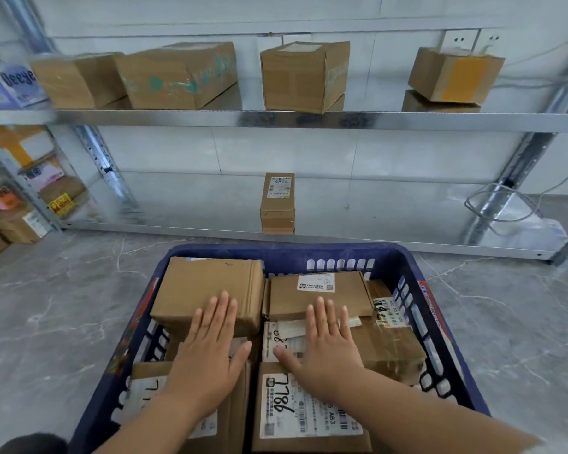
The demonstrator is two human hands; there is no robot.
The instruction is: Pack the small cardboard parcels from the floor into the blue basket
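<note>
The blue basket (286, 253) stands on the grey floor right in front of me, packed with several small cardboard parcels. My left hand (210, 348) lies flat, fingers straight, over a plain brown parcel (204, 286) at the basket's back left. My right hand (325, 348) lies flat with spread fingers over a labelled parcel (315, 293) at the back right and the ones under it. A parcel marked 7786 (309, 417) lies at the front, below my right wrist. Neither hand holds anything.
A metal shelf rack (309, 121) stands behind the basket. Its upper shelf carries several brown boxes (304, 77). One narrow parcel (277, 203) stands upright on the bottom shelf. More boxes (20, 221) are stacked at the left. A loose cable (502, 204) hangs at the right.
</note>
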